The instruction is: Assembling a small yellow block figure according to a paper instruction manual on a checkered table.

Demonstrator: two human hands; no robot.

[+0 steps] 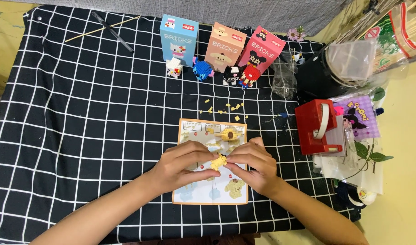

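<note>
My left hand (183,165) and my right hand (253,164) meet over an instruction sheet (194,193) on the black checked cloth (81,127). Both pinch a small yellow brick piece (219,162) between their fingertips. A larger yellow brick assembly (230,134) lies on the sheet just beyond the hands. Several loose yellow bricks (226,109) are scattered on the cloth past the sheet's far edge.
Three upright boxes, blue (178,37), peach (225,46) and pink (261,49), stand at the back with several small brick figures (203,69) in front. A red tape dispenser (317,127) and plastic bags sit at right. A pen (112,31) and a thin stick (101,29) lie at the far left.
</note>
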